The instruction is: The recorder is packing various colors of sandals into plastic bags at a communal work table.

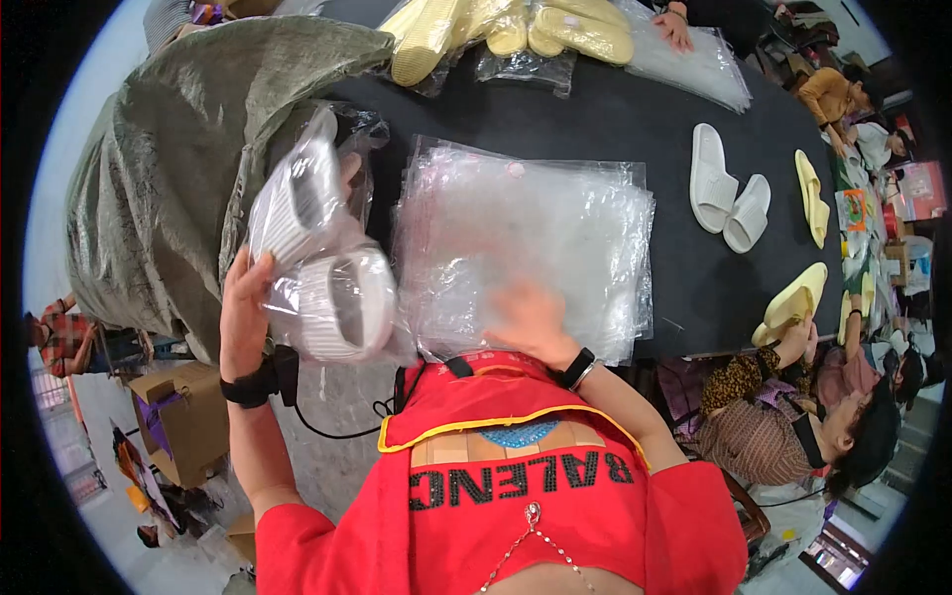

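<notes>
Left hand [246,312] is up off the table gripping a clear plastic bag [317,238] with a pair of white ribbed slides [332,302] inside, one above the other. Right hand [531,322] is a bit blurry, lying flat on the stack of empty clear bags [526,228] on the black table [615,119]. Further out on the table there's a loose pair of white slides [729,193], plus a single pale yellow slide [811,196] just right of them. A co-worker's hand [798,342] at the right edge holds another yellow slide [793,302]. Bagged yellow slides [516,30] are at the far end, and a big grey-green sack [178,169] sits to the left.
</notes>
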The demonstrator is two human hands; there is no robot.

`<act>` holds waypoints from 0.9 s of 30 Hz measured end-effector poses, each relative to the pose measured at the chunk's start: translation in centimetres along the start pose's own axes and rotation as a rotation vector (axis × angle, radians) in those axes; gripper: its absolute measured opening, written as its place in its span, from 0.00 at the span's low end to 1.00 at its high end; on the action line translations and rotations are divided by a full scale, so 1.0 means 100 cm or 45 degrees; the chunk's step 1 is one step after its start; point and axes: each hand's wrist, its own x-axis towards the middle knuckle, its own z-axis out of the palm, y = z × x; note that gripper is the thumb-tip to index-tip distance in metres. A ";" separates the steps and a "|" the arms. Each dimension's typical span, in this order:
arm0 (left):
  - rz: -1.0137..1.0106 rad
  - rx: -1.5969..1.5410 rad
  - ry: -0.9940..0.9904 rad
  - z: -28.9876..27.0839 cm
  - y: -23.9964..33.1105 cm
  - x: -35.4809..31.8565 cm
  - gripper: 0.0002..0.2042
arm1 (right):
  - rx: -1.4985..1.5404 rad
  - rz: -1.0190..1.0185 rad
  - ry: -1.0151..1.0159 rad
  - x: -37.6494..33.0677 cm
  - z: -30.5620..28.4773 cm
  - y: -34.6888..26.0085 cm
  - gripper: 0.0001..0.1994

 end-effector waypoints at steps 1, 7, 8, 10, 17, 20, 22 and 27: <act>0.000 0.046 -0.013 0.018 0.012 0.000 0.12 | -0.061 -0.004 0.026 0.000 0.002 0.001 0.28; -0.035 0.461 -0.313 0.128 -0.029 0.050 0.14 | 1.125 -0.095 0.069 -0.005 0.047 0.061 0.32; -0.139 0.645 -0.272 0.153 -0.040 0.051 0.14 | 1.121 -0.095 0.068 -0.007 0.040 0.075 0.32; -0.290 0.462 -0.384 0.180 -0.084 0.057 0.14 | 2.483 0.772 0.166 -0.007 0.015 0.099 0.30; 0.153 0.638 -0.180 0.120 -0.146 0.084 0.09 | 1.799 0.910 0.476 -0.028 -0.038 0.111 0.23; -0.065 0.607 -0.078 0.089 -0.156 0.078 0.11 | 1.731 0.935 0.394 -0.023 -0.033 0.125 0.22; -0.105 0.818 -0.102 0.077 -0.169 0.076 0.17 | 1.508 0.957 0.439 -0.020 -0.037 0.121 0.22; -0.406 0.511 0.045 0.090 -0.150 0.061 0.26 | 1.340 0.988 0.471 -0.016 -0.029 0.125 0.21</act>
